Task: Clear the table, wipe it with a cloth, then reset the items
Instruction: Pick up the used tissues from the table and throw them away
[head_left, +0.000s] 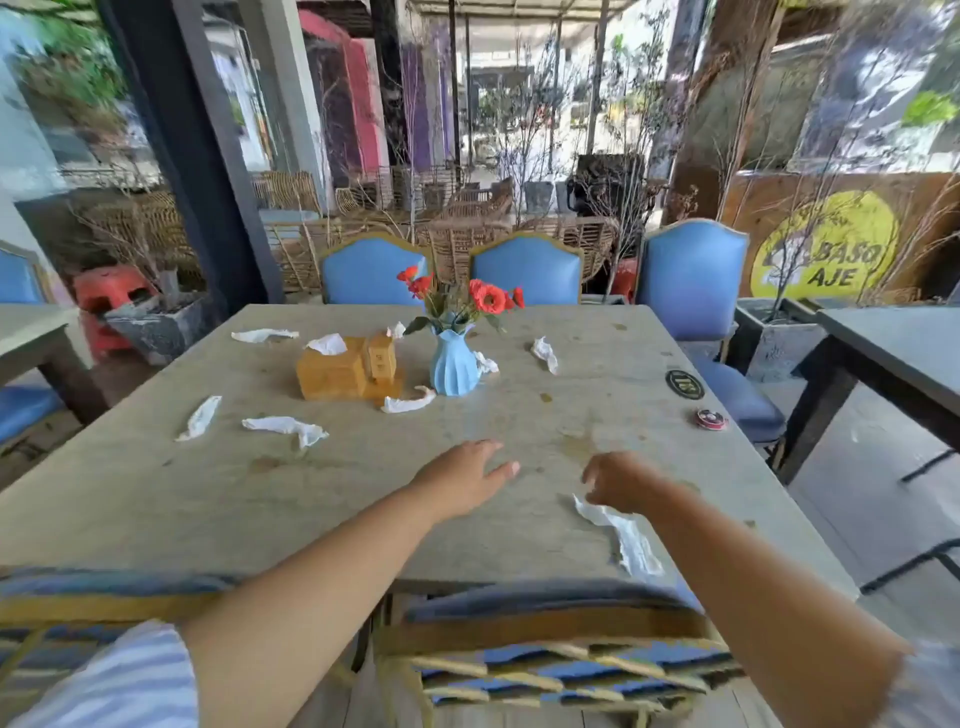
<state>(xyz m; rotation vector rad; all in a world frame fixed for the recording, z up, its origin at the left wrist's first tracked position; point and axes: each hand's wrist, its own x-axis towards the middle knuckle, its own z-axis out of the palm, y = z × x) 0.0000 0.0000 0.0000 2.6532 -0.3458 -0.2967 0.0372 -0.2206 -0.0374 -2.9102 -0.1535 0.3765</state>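
Grey weathered rectangular table (234, 499) lies directly ahead, uncleared: left hand (467, 475) hovers flat with fingers apart, right hand (621, 480) curls over the crumpled white tissue (628, 540) at the near edge, probably first pickup, grip can't be confirmed.

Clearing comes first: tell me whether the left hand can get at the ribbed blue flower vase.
Probably yes: the left hand is open over bare tabletop, and nothing stands between it and the ribbed blue flower vase.
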